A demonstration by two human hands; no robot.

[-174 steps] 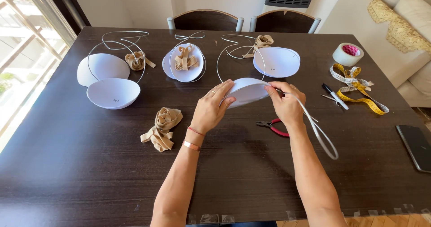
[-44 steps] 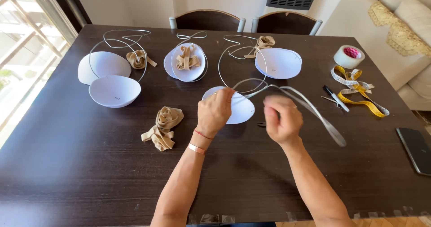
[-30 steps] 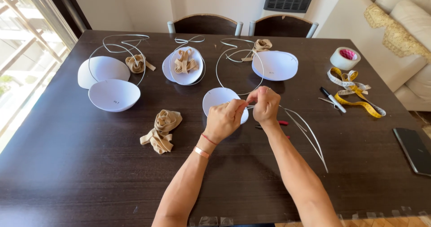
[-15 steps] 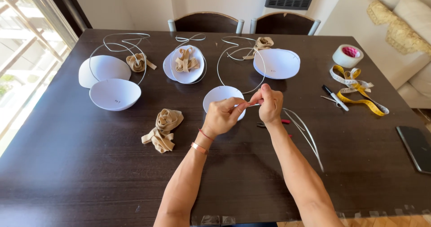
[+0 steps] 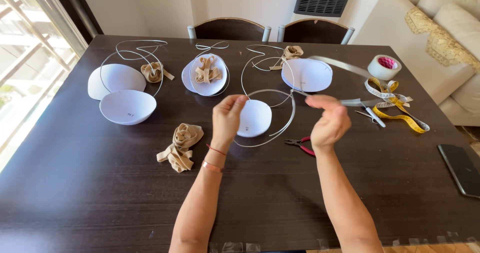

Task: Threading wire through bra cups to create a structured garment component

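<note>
My left hand pinches the rim of a white foam cup that rests on the dark table. A thin white wire curves around the cup's right side. My right hand is raised to the right of the cup and is shut on the wire's long end, which is blurred as it sweeps up toward the right. Red-handled pliers lie just below and between the hands.
Other white cups, wire loops and beige elastic bundles lie across the table. A tape roll, yellow measuring tape and a dark phone lie at the right. Two chairs stand behind.
My right hand has drawn away from the left hand to the right, pulling the wire out into a loop around the cup. The left hand stays on the cup.
</note>
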